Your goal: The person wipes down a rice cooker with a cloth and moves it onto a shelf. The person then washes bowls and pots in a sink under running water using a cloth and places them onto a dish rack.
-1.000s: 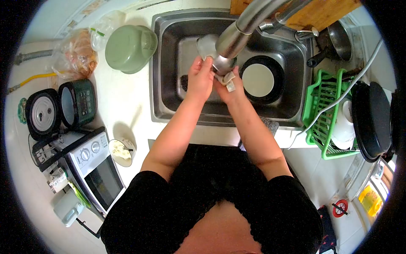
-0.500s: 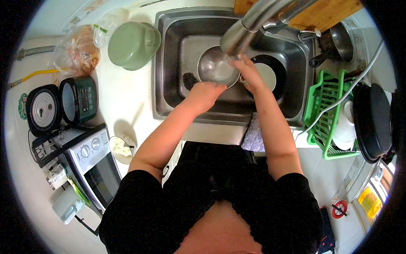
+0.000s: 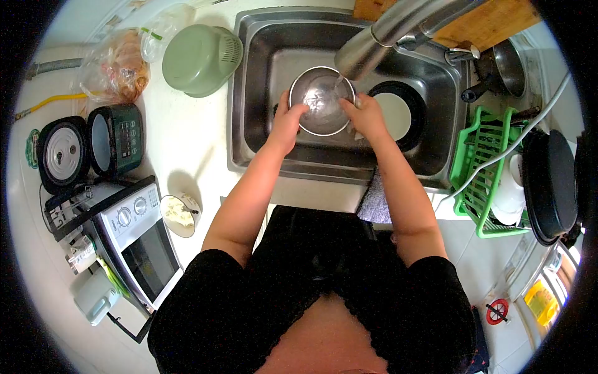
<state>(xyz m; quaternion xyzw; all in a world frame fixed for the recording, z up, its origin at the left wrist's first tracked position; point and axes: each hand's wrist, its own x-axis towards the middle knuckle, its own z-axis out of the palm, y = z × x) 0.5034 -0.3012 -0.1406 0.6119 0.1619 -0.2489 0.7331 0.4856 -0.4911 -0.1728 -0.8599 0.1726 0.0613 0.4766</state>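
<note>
A round metal bowl (image 3: 322, 103) faces up over the left half of the sink, under the faucet head (image 3: 363, 55), with what looks like water inside. My left hand (image 3: 287, 122) grips its left rim, thumb over the edge. On the right rim my right hand (image 3: 365, 115) is closed, and a bit of pale cloth shows just below its fingers. To the right, a black round pan with a white disc-like surface (image 3: 390, 117) lies on the sink bottom.
The steel sink (image 3: 299, 173) has a grey cloth (image 3: 375, 202) over its front edge. A green colander-like bowl (image 3: 198, 61) stands left, a small bowl of pale food (image 3: 179, 215) nearer. At right are a green dish rack (image 3: 483, 168) and dark pans (image 3: 548, 187).
The bowl was tilted under the faucet, then lowered, and is now level between my hands. My left hand has moved from its near edge to its left side.
</note>
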